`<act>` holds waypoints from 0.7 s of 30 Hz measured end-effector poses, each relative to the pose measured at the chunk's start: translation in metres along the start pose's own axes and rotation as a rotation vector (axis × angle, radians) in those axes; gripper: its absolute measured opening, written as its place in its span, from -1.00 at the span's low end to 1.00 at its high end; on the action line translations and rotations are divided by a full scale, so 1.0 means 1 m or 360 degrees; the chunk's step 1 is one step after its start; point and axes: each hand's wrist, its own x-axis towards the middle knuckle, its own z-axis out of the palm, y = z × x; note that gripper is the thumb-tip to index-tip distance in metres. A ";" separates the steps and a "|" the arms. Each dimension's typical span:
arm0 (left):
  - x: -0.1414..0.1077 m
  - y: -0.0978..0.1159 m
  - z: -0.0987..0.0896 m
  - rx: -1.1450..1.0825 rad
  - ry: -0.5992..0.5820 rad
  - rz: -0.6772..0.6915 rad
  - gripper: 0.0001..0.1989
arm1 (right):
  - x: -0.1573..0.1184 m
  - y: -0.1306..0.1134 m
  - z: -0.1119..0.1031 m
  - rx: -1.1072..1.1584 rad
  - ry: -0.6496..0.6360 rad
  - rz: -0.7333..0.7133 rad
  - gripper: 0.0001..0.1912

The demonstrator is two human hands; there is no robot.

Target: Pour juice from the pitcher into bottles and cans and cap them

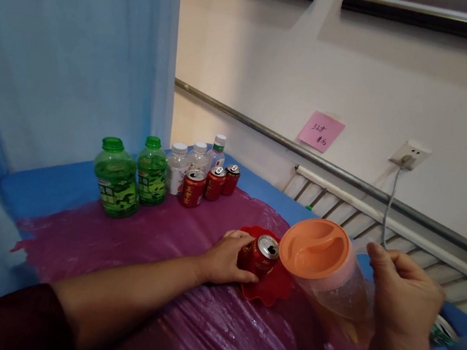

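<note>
My left hand (228,259) is wrapped round a red drink can (257,257), which stands on a red scalloped plate (274,289). The can's top is open, its dark hole facing right. My right hand (407,290) grips the handle of a clear plastic pitcher (342,295) with an orange lid (314,247). Amber liquid shows low in the pitcher. The pitcher tilts to the left, its lid edge close beside the can's rim. I see no stream of liquid between them.
Two green bottles (116,182), several white-capped bottles (177,170) and three red cans (192,188) line the back left of the purple plastic sheet (155,245). A green can (444,332) lies at right. Behind are a radiator (341,206) and a plugged cable (391,201); a blue curtain (81,51) hangs at left.
</note>
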 end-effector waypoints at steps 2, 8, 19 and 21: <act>0.000 0.000 0.000 -0.0006 0.0005 0.0005 -0.22 | 0.000 0.001 0.000 0.0009 -0.0004 -0.0005 -0.55; 0.000 0.001 -0.001 -0.0004 -0.0007 0.0007 -0.24 | 0.000 0.004 0.000 0.0018 -0.0019 -0.0019 -0.54; 0.001 0.002 0.000 -0.0011 -0.0012 0.0004 -0.23 | 0.002 0.005 0.001 0.0010 -0.0036 0.0011 -0.54; 0.001 0.003 0.000 -0.0005 -0.0009 0.0007 -0.23 | 0.001 0.004 0.001 0.0018 -0.0032 0.0017 -0.56</act>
